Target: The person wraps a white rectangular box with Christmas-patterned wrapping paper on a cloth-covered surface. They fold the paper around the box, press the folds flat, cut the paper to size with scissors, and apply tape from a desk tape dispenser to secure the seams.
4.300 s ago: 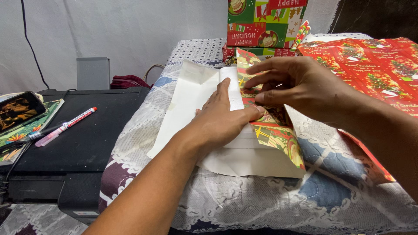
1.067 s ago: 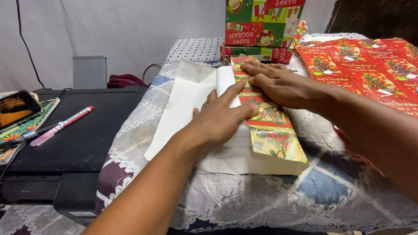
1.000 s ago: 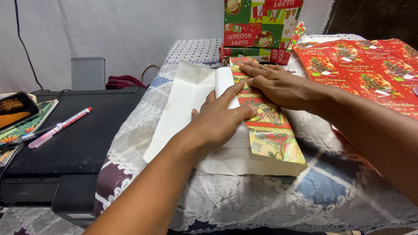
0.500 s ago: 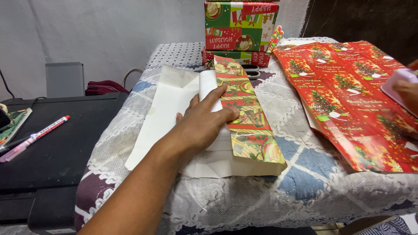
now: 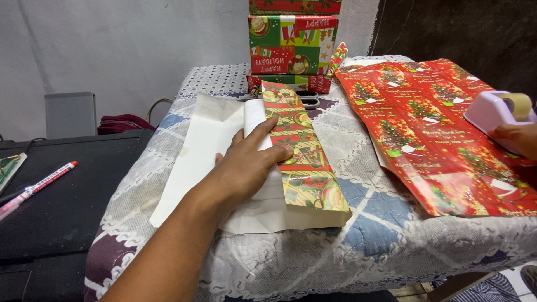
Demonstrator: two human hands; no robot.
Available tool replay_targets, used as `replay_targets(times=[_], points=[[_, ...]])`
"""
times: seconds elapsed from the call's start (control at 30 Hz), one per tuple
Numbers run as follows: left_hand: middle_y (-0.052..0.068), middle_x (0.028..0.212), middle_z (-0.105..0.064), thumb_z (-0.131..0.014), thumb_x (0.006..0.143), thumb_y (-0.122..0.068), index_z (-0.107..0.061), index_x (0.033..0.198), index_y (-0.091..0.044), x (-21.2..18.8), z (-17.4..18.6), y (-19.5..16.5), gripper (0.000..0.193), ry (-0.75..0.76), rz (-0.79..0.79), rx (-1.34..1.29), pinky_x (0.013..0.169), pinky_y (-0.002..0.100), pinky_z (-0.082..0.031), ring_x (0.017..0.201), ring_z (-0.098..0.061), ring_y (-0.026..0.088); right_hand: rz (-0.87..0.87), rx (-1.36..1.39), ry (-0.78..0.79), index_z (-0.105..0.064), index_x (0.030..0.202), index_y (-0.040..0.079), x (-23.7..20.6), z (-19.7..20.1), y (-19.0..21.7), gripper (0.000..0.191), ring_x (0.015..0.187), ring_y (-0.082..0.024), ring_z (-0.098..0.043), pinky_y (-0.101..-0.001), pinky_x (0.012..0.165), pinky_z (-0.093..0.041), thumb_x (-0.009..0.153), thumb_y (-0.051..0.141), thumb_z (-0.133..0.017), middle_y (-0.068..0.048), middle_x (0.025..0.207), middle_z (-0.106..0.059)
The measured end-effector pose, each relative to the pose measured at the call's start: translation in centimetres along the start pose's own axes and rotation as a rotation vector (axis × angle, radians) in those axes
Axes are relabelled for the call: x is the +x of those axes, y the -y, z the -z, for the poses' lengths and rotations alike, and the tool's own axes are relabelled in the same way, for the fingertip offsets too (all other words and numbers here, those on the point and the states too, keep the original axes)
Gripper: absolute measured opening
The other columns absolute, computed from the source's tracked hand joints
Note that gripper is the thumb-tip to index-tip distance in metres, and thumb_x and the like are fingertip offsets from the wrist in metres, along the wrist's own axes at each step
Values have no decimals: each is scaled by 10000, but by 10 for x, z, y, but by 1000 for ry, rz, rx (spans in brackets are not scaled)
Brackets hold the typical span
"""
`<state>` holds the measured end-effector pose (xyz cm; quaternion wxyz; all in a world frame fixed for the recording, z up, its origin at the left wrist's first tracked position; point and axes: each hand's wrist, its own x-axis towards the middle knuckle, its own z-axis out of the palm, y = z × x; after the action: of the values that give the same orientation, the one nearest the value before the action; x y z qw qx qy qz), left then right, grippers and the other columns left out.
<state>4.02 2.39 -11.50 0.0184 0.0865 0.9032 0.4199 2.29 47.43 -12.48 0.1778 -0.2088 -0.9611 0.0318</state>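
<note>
My left hand (image 5: 246,165) presses flat on a partly wrapped box (image 5: 305,162), holding a folded flap of green and red patterned paper against it. The white underside of that wrapping sheet (image 5: 201,151) spreads to the left of the box. At the right edge of the view my right hand (image 5: 517,138) grips a pale purple tape dispenser (image 5: 495,112) with a roll of tan tape, resting on a red wrapping sheet (image 5: 436,134) printed with small trees.
A stack of wrapped gift boxes (image 5: 293,47) stands at the back of the table, with scissors (image 5: 307,102) in front of it. The table carries a lace cloth (image 5: 386,223). On the dark surface to the left lies a pink marker (image 5: 36,187).
My right hand left the patterned flap and went right to the tape dispenser, taking hold of it. The view swung right. My left hand stays pressed on the fold.
</note>
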Motion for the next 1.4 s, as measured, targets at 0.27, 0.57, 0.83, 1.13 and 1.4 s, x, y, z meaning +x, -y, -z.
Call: replay_targets(times=[0.27,0.57,0.83,1.13,1.4], points=[[80,1589,-353,-571,776,-563,-357,1560,-375,3,-1,4,834,-3,-29,-10,1209,598,43,1488,-299,298,-32,195,-125,-650,1380,20,-22,37,53,717,860,-326,-748,-446,714,-601,793,343,-904,-262,1122,-738],[118,1579,-357,-586,772,-557,-376,1558,-366,4,-2,8,836,-20,-44,-12,1199,607,36,1479,-293,334,65,302,-81,-647,1362,9,-49,31,123,781,810,-322,-762,-432,668,-619,733,365,-944,-262,1081,-743],[119,1580,-362,-579,772,-560,-375,1560,-362,6,-4,10,838,-16,-58,-18,1201,609,27,1484,-294,335,30,406,7,-563,1318,-85,-61,22,129,681,838,-327,-741,-442,659,-610,933,421,-806,-281,1052,-696],[114,1594,-345,-574,773,-558,-354,1564,-360,7,-4,8,845,-8,-54,-9,1195,621,11,1491,-283,327,-351,883,359,-685,1116,2,-6,20,93,344,873,-211,-672,-352,711,-558,911,271,-748,-92,1008,-667],[108,1587,-354,-574,771,-557,-364,1559,-363,7,-4,8,839,-16,-54,-15,1199,612,11,1480,-303,319,-395,881,427,-713,1055,76,1,25,101,223,934,-135,-633,-317,744,-488,905,235,-757,-33,1047,-674]])
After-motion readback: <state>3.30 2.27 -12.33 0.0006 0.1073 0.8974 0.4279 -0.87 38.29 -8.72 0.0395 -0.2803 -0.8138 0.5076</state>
